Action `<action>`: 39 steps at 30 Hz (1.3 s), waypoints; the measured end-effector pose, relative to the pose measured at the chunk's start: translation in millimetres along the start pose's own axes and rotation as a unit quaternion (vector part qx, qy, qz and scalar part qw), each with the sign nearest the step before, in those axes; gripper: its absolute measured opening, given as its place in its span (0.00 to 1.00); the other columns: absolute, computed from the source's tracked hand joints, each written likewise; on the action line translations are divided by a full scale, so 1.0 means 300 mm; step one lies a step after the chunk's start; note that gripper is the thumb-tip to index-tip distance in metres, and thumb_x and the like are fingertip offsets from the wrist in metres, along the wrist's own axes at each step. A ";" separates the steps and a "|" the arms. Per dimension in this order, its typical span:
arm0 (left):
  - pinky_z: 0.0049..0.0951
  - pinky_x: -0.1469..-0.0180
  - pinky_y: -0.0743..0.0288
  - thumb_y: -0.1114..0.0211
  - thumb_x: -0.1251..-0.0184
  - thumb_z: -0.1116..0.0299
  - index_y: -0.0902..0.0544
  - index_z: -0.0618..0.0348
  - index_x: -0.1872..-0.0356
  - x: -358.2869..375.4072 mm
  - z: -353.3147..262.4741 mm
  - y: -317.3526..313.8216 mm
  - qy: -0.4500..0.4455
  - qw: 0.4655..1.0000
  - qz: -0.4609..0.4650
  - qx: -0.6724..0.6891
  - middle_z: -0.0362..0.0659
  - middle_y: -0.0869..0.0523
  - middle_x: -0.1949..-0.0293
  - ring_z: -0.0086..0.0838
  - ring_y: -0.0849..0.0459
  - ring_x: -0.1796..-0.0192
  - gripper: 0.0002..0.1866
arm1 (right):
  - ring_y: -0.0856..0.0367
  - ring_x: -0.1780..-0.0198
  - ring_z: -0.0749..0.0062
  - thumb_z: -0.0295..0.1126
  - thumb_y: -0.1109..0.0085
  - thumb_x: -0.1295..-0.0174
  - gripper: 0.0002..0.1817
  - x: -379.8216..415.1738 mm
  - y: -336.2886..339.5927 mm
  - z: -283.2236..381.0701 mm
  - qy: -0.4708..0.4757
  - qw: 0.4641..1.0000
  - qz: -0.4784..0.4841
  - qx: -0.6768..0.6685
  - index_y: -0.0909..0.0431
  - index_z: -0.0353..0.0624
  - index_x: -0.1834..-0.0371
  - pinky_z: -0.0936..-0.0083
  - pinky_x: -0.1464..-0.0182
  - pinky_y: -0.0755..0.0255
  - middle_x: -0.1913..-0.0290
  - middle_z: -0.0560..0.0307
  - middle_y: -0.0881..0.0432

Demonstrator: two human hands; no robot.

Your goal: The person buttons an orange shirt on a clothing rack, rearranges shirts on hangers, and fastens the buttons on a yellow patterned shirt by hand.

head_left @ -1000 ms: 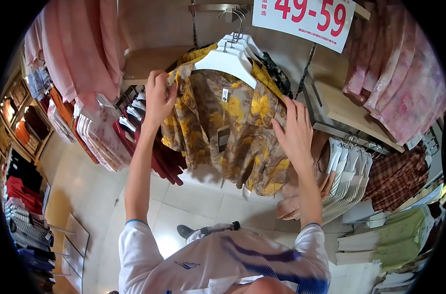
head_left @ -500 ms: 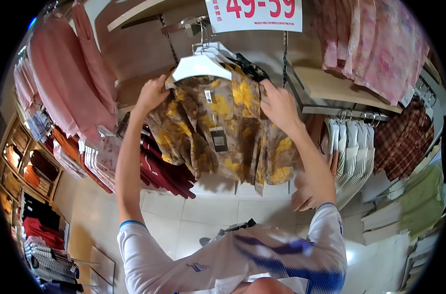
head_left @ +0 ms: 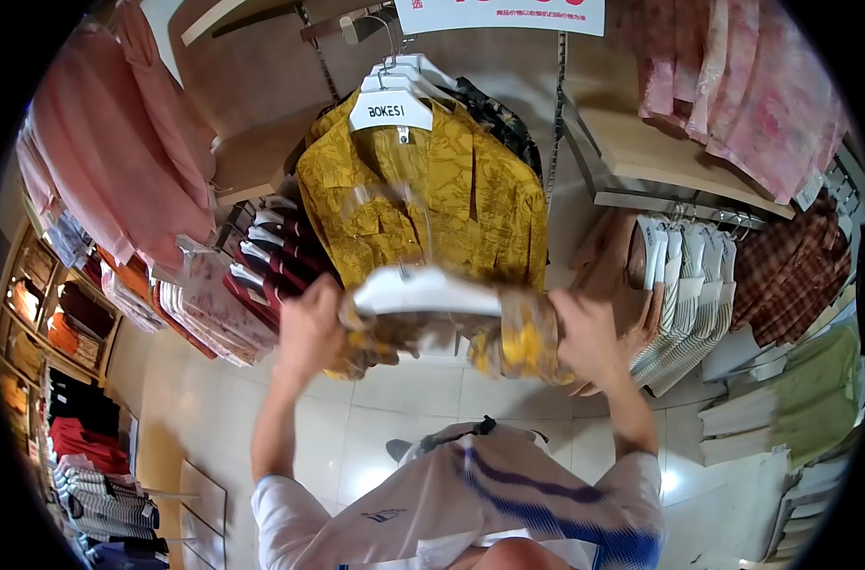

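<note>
My left hand (head_left: 312, 330) grips one shoulder of a brown and yellow patterned garment, and my right hand (head_left: 586, 339) grips the other shoulder. Between them the garment (head_left: 522, 337) hangs on a white hanger (head_left: 426, 291), blurred by motion and off the rack. Behind it a mustard-yellow shirt (head_left: 451, 180) is on a white hanger marked BOKESI (head_left: 390, 110), hooked on the wall rail. A dark patterned garment (head_left: 499, 119) shows behind the yellow shirt.
Pink garments (head_left: 119, 142) hang at the left, above dark red clothes (head_left: 280, 247) on hangers. To the right are a wooden shelf (head_left: 641, 142), striped clothes (head_left: 689, 313) and a plaid shirt (head_left: 793, 271). A price sign (head_left: 508, 14) is at the top.
Both hands have moved down towards my body with the brown and yellow garment, which has come away from the rail. The mustard-yellow shirt behind it has come into view.
</note>
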State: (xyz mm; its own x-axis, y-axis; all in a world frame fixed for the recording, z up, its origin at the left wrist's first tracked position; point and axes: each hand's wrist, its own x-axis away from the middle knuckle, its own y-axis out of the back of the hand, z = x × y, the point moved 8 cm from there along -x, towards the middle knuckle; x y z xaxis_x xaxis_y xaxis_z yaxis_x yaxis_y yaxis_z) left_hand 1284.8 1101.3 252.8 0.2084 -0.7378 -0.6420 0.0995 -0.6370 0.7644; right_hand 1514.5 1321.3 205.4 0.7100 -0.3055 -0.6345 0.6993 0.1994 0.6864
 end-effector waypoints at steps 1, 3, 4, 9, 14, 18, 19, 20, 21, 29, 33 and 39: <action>0.45 0.72 0.24 0.37 0.55 0.80 0.27 0.63 0.69 0.054 -0.018 -0.040 0.002 1.000 0.006 -0.002 0.50 0.18 0.65 0.49 0.18 0.73 0.10 | 0.17 0.67 0.45 0.27 0.34 0.53 0.20 0.054 -0.050 -0.017 -0.041 0.998 0.054 -0.016 0.22 0.38 0.54 0.59 0.64 0.23 0.67 0.43 0.18; 0.43 0.73 0.24 0.37 0.56 0.80 0.26 0.62 0.69 0.137 -0.023 -0.122 0.015 0.999 0.030 -0.002 0.48 0.18 0.63 0.47 0.18 0.74 0.10 | 0.18 0.66 0.45 0.26 0.35 0.52 0.19 0.147 -0.132 -0.046 -0.049 0.995 0.081 -0.016 0.22 0.37 0.55 0.58 0.64 0.23 0.65 0.43 0.17; 0.43 0.73 0.24 0.37 0.56 0.80 0.25 0.62 0.68 0.171 -0.019 -0.164 0.026 0.998 0.049 0.000 0.46 0.18 0.62 0.47 0.18 0.74 0.11 | 0.18 0.66 0.44 0.26 0.35 0.52 0.19 0.174 -0.152 -0.049 -0.052 0.994 0.096 -0.022 0.22 0.37 0.54 0.58 0.64 0.23 0.64 0.43 0.17; 0.43 0.70 0.24 0.36 0.58 0.81 0.25 0.61 0.66 0.238 -0.051 -0.285 0.063 0.992 0.106 0.024 0.46 0.17 0.59 0.49 0.17 0.70 0.14 | 0.18 0.64 0.44 0.23 0.39 0.53 0.20 0.232 -0.198 -0.064 -0.076 0.987 0.139 -0.018 0.22 0.35 0.54 0.57 0.62 0.23 0.63 0.43 0.16; 0.42 0.74 0.26 0.37 0.57 0.79 0.28 0.61 0.70 0.215 -0.103 -0.327 0.042 0.993 0.105 0.034 0.46 0.20 0.64 0.45 0.18 0.75 0.11 | 0.18 0.64 0.43 0.19 0.43 0.54 0.21 0.252 -0.204 -0.081 -0.082 0.983 0.163 0.022 0.22 0.33 0.52 0.56 0.61 0.23 0.63 0.42 0.16; 0.42 0.74 0.26 0.37 0.55 0.79 0.27 0.60 0.69 0.202 -0.154 -0.397 0.026 0.990 0.121 0.063 0.46 0.19 0.63 0.45 0.18 0.75 0.11 | 0.18 0.62 0.43 0.20 0.43 0.55 0.20 0.295 -0.186 -0.094 -0.108 0.975 0.186 0.053 0.23 0.33 0.54 0.54 0.58 0.24 0.64 0.40 0.17; 0.43 0.74 0.25 0.37 0.53 0.78 0.27 0.60 0.68 0.188 -0.176 -0.414 0.019 0.987 0.140 0.078 0.46 0.18 0.62 0.45 0.18 0.74 0.10 | 0.17 0.63 0.45 0.21 0.43 0.56 0.16 0.302 -0.170 -0.097 -0.112 0.974 0.183 0.070 0.23 0.35 0.60 0.54 0.59 0.24 0.66 0.40 0.17; 0.43 0.74 0.25 0.37 0.53 0.78 0.27 0.60 0.68 0.174 -0.196 -0.432 0.013 0.986 0.142 0.083 0.46 0.18 0.62 0.45 0.18 0.74 0.10 | 0.17 0.63 0.45 0.21 0.43 0.56 0.16 0.317 -0.161 -0.108 -0.119 0.973 0.181 0.073 0.23 0.35 0.60 0.54 0.59 0.24 0.66 0.40 0.17; 0.44 0.73 0.25 0.37 0.52 0.77 0.26 0.60 0.68 0.159 -0.217 -0.449 0.008 0.987 0.139 0.083 0.46 0.18 0.62 0.45 0.17 0.74 0.10 | 0.17 0.62 0.44 0.22 0.43 0.54 0.15 0.336 -0.145 -0.125 -0.132 0.975 0.168 0.064 0.23 0.35 0.60 0.53 0.59 0.24 0.67 0.40 0.17; 0.48 0.69 0.25 0.38 0.52 0.76 0.22 0.59 0.62 0.050 -0.365 -0.612 -0.067 0.969 0.193 0.136 0.47 0.15 0.57 0.49 0.15 0.70 0.13 | 0.19 0.58 0.39 0.27 0.36 0.51 0.26 0.491 0.043 -0.211 -0.285 0.931 0.226 -0.014 0.27 0.36 0.46 0.53 0.55 0.26 0.63 0.38 0.17; 0.49 0.64 0.22 0.37 0.53 0.76 0.22 0.59 0.62 -0.023 -0.438 -0.685 -0.090 0.962 0.183 0.179 0.49 0.14 0.55 0.51 0.14 0.67 0.13 | 0.18 0.63 0.43 0.31 0.33 0.46 0.18 0.609 0.163 -0.280 -0.340 0.917 0.184 -0.101 0.26 0.37 0.54 0.59 0.62 0.25 0.66 0.41 0.18; 0.48 0.63 0.21 0.33 0.51 0.76 0.24 0.61 0.58 -0.122 -0.605 -0.887 -0.137 0.936 0.196 0.258 0.52 0.15 0.51 0.55 0.15 0.63 0.16 | 0.19 0.68 0.58 0.23 0.35 0.48 0.18 0.785 0.274 -0.330 -0.387 0.899 0.085 -0.184 0.25 0.34 0.53 0.68 0.63 0.26 0.70 0.45 0.20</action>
State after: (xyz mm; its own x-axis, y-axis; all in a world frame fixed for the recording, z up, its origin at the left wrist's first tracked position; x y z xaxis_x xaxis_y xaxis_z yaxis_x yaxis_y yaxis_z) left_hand 1427.2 1338.5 83.6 -0.1349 -0.9218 -0.3635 -0.4310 -0.2757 0.8592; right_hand 1747.2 1357.9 77.3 0.6378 -0.7702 0.0042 0.6677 0.5556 0.4955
